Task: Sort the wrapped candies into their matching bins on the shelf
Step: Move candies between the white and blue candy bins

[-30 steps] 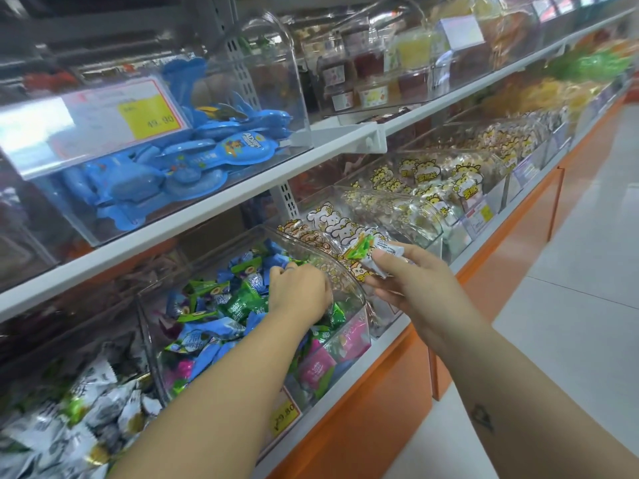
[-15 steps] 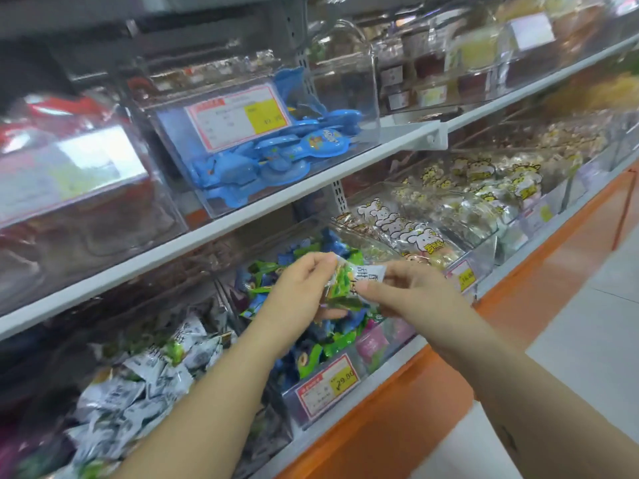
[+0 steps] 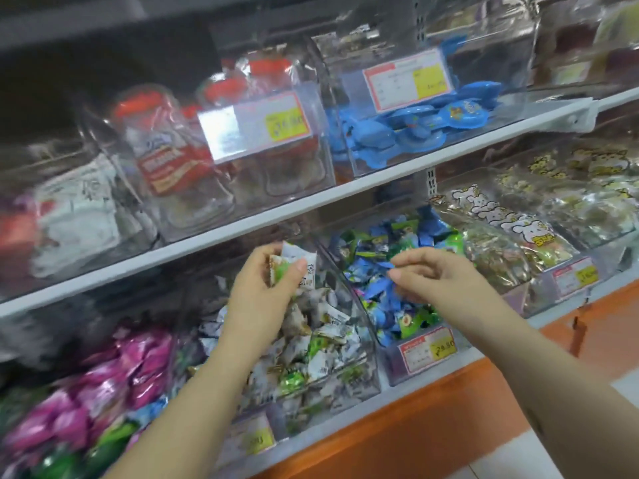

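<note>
Having passed from both hands to one, the wrapped candy [image 3: 294,266] sat pinched in the left hand [image 3: 266,292], now over the clear bin [image 3: 349,388] of white-and-green sweets (same wrapper) at the lower shelf's [image 3: 544,318] front edge. The right hand [image 3: 435,274] had let go, fingers loosely curled and empty, before the neighbouring bin [image 3: 387,364] of blue and green candies.

One left hand [image 3: 262,292], one right hand [image 3: 439,274], one held wrapped candy [image 3: 294,264], two white shelves [image 3: 242,224], five price labels [image 3: 408,79].
</note>
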